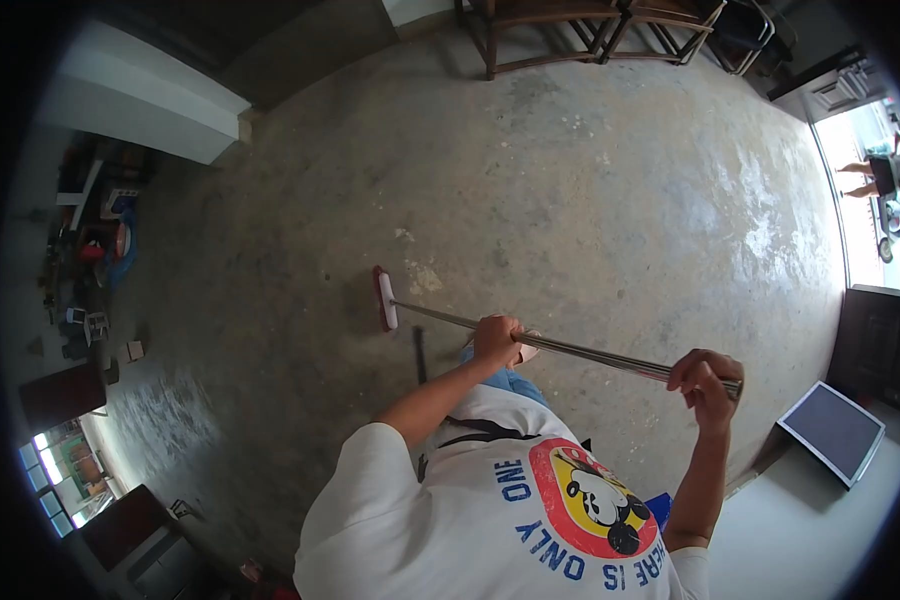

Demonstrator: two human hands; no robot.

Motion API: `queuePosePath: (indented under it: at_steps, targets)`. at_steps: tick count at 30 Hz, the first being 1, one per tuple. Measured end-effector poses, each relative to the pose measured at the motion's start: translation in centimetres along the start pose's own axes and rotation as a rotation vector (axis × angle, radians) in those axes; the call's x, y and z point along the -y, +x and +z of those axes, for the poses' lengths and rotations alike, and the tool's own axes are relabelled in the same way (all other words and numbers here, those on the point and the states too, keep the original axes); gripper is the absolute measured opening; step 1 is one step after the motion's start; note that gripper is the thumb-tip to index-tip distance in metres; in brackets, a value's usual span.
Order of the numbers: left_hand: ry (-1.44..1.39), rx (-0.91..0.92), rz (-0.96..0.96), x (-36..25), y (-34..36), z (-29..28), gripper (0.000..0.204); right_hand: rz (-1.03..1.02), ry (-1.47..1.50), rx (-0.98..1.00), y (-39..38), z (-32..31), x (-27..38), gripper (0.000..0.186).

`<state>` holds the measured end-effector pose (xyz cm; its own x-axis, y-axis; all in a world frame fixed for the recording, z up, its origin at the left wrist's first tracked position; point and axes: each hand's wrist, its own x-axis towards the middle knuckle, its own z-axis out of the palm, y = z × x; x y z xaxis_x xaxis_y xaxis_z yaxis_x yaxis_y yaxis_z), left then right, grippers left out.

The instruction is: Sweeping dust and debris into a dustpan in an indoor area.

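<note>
I hold a long-handled broom by its shiny metal handle (600,356), which slants across in front of me. My left hand (497,342) is wrapped round the handle about midway along. Up near the handle's end, my right hand (707,385) grips it with bent fingers. The broom head (385,298), white on top with a dark red edge, is at the floor to the left, beyond my left hand. Its bristles are hard to make out from above.
Worn concrete floor (570,200) with pale patches spreads around me. Wooden chairs (550,40) line the far wall. A screen-like panel (832,432) is at the right. At the right, a bright doorway (840,190) shows a person outside. Assorted household items (105,240) stand at the left.
</note>
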<state>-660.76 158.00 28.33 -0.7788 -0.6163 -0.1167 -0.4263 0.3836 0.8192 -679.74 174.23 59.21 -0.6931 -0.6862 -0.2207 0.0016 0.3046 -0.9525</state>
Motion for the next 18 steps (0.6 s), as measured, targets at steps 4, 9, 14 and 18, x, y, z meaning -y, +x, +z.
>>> queuePosePath:
  at_steps: [4,9,14,18]
  targets:
    - [0.049,0.108,0.01,-0.2,0.9,1.5,0.01,-0.014,0.004,-0.057,-1.9,1.1,0.9,0.027]
    - [0.126,0.333,0.247,-5.2,3.9,6.6,0.008,-0.081,-0.02,-0.294,-6.9,-2.3,1.9,0.035]
    - [0.13,0.538,0.433,-12.3,4.1,13.1,0.002,-0.09,-0.123,-0.578,-12.1,-5.4,3.3,0.037]
    - [0.048,0.629,0.536,-18.1,2.4,17.9,0.006,-0.059,-0.27,-0.677,-15.5,-7.3,5.2,0.037]
